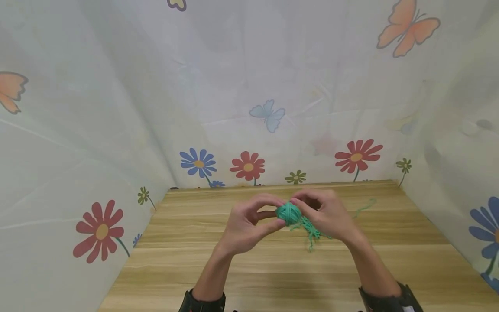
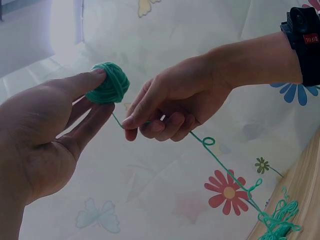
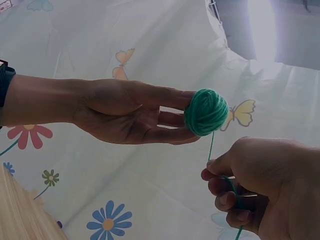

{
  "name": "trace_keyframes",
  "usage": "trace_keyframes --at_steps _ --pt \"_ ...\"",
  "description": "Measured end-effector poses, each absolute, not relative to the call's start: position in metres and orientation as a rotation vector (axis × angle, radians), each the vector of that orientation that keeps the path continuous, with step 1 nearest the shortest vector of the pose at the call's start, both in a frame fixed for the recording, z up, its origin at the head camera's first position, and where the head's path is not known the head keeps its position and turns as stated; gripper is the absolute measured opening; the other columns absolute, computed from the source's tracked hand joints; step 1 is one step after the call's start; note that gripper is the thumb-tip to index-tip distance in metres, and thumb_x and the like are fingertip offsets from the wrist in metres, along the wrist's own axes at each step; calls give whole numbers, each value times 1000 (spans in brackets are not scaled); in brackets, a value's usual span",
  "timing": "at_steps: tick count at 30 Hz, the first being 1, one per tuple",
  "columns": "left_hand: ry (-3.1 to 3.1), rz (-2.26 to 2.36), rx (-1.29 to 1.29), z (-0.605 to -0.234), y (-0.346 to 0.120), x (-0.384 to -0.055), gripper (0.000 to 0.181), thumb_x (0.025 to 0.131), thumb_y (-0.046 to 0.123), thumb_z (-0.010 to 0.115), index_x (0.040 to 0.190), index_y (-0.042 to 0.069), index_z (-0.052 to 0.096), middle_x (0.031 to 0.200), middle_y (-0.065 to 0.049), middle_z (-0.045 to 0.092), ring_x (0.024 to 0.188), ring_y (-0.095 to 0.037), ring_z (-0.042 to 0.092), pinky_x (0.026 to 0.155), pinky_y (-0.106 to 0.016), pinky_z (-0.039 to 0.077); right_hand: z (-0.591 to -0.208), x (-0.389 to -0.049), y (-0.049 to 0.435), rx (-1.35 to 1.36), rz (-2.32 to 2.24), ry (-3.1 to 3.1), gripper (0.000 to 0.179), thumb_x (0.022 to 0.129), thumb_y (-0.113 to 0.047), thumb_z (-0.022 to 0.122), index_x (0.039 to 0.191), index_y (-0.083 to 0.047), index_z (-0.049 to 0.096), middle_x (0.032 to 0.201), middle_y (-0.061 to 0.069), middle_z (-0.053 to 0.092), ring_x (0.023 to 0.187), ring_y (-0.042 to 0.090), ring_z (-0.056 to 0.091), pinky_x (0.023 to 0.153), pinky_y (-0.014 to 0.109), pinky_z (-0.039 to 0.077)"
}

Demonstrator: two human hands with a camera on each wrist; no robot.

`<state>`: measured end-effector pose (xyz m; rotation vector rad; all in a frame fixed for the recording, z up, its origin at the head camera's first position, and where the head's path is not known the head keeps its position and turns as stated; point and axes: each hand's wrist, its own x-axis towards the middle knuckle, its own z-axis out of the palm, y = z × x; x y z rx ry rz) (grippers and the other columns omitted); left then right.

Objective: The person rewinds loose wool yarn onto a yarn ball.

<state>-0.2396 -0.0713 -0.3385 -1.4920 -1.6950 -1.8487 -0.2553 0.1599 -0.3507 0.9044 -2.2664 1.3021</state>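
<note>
While our left hand (image 1: 249,225) holds the green yarn ball (image 1: 288,213) between thumb and fingertips, our right hand (image 1: 326,212) pinches the strand (image 3: 211,145) just beside it, the other fingers curled round the length passing through. We judge that light, even tension from the right fingertips suits this work, with the left fingertips turning the ball a little so the wraps cross. We would also do well to ease out the small loop (image 2: 208,137) just beyond our right fingers. The ball is rounded and softly ridged, its bands running several ways; the strand is thin and pliable. Well below our fingers, a crinkled yarn heap (image 2: 279,227) lies tangled on the wood-grain tabletop (image 1: 175,264).
</note>
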Motion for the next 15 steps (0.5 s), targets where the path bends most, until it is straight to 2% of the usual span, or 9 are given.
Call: trace_keyframes --at_steps 2,6,9,15 --pt "-1675 -1850 -1469 -339 -72 -240 37 80 -30 67 115 -19 61 111 -33 63 106 -31 66 86 -52 62 -353 -256 159 1002 1291 -2251 12 96 -5 71 103 -10 79 76 -5 70 57 9 57 46 20 51" --pt "-1652 -1845 -1418 -340 -72 -242 37 82 -28 67 117 -19 61 112 -31 64 108 -33 65 89 -53 61 -354 -257 156 1171 1240 -2218 15 95 -3 73 96 -18 77 65 -9 60 51 4 48 41 16 42" --pt "-1646 -1842 -1372 -341 -73 -244 37 82 -28 67 118 -19 61 114 -31 65 110 -35 64 92 -52 60 -353 -256 153 1272 1223 -2178 18 94 -4 74 93 -22 73 63 -10 56 51 3 45 41 15 39" --pt "-1654 -1825 -1282 -340 -73 -245 36 83 -26 68 118 -18 62 113 -31 65 109 -36 65 94 -50 59 -350 -249 148 1396 1190 -2103 23 90 5 74 96 -17 76 66 -8 59 54 1 49 42 17 45"
